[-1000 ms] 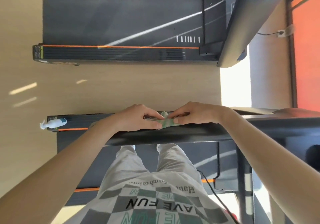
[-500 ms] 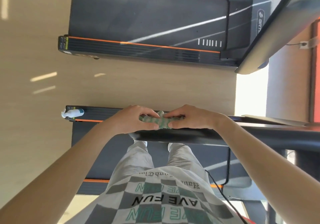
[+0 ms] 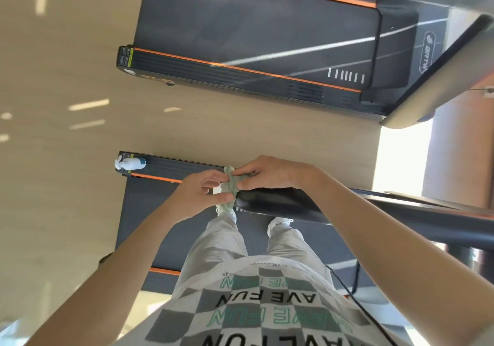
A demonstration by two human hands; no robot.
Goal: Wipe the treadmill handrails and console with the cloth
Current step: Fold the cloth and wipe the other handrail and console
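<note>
Head view: my left hand [image 3: 197, 194] and right hand [image 3: 271, 174] both pinched the cloth [image 3: 230, 186] between them, at the handrail's [image 3: 283, 205] end.

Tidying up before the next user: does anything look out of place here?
A white spray bottle lies on its side on the treadmill's side rail, at its rear corner, where it might roll off. Otherwise nothing stands out: left hand and right hand pinch the cloth at the handrail end.
</note>
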